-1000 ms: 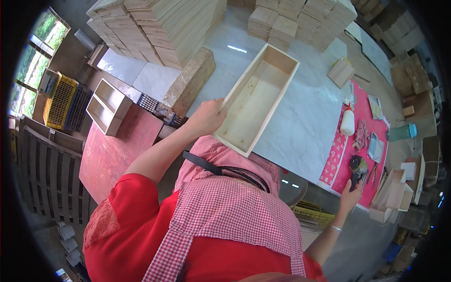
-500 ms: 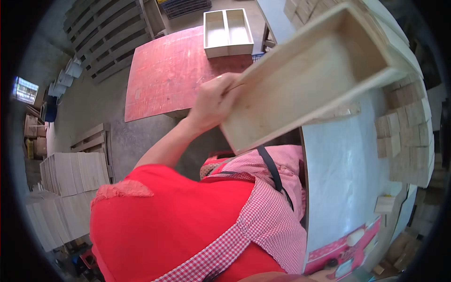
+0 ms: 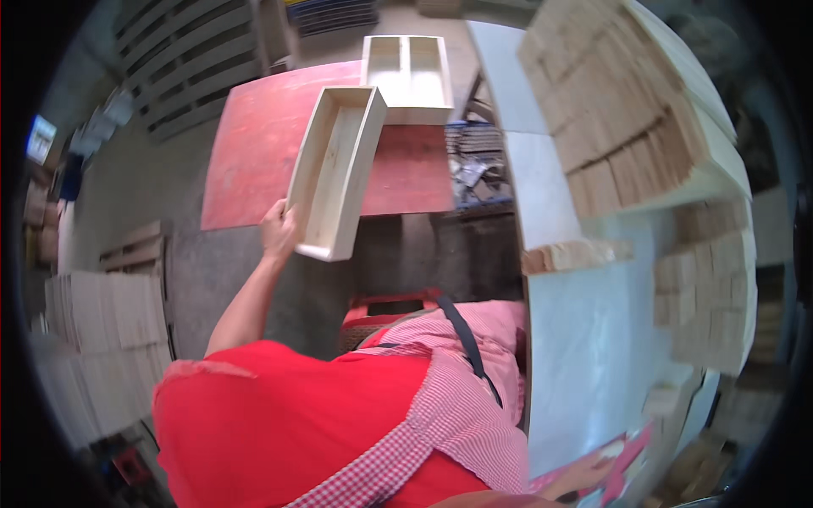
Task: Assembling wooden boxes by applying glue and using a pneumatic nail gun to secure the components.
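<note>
My left hand (image 3: 281, 230) is closed around the near left edge of a long, open wooden box (image 3: 315, 245) and holds it tilted in the air before the red tabletop (image 3: 262, 110). On the far part of that tabletop stands a pale wooden box with two compartments (image 3: 417, 115). At the lower right, my right hand (image 3: 586, 472) is next to a pink and white thing (image 3: 628, 464) on the light work table (image 3: 584, 356). Its fingers are small and blurred, so their grip cannot be made out.
Stacks of wooden pieces (image 3: 622, 110) line the light table's right side, with more blocks (image 3: 699, 279) nearer. A wooden piece (image 3: 576, 256) lies across the table. A blue crate (image 3: 478, 165) stands beside the red tabletop. Boards (image 3: 110, 313) are stacked at left, below a slatted pallet (image 3: 182, 63).
My left hand has swung the wooden box leftward, away from the light table and toward the red tabletop. The box has turned more upright in the picture. My right hand stays at the lower right.
</note>
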Demonstrator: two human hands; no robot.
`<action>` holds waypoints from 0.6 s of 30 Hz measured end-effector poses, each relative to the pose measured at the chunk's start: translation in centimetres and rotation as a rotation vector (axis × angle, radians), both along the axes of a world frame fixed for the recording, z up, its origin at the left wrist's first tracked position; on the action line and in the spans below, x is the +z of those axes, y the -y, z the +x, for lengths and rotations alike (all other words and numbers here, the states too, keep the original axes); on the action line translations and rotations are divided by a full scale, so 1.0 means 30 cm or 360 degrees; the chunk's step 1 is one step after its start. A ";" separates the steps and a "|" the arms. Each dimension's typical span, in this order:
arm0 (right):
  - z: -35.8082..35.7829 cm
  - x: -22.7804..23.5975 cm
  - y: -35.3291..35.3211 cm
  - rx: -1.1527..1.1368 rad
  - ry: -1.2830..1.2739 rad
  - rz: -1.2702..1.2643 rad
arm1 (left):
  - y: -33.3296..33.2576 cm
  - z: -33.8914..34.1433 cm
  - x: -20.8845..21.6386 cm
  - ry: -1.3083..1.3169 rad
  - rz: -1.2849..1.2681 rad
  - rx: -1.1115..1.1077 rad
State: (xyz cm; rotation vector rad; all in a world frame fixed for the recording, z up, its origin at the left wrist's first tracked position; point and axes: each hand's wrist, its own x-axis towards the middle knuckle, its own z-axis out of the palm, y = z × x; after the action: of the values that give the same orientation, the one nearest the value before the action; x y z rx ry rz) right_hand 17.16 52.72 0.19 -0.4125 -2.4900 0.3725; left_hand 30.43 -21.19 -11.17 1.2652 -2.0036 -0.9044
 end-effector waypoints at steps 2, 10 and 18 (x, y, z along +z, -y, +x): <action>0.008 -0.025 0.025 -0.0067 0.0099 -0.0024 | 0.070 -0.047 -0.084 0.0079 0.0001 0.0185; -0.128 0.038 0.161 0.0253 0.0089 0.0322 | 0.534 -0.267 -0.206 0.0462 0.0078 0.0616; -0.097 0.013 0.248 0.0174 0.0314 0.0464 | 0.335 -0.402 -0.141 0.1276 -0.0440 -0.0175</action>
State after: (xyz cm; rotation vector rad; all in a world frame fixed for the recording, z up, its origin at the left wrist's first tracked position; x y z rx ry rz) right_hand 14.24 45.27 0.59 -0.2029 -2.7123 0.0071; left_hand 18.36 -31.25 -15.38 1.5025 -2.7019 -0.1221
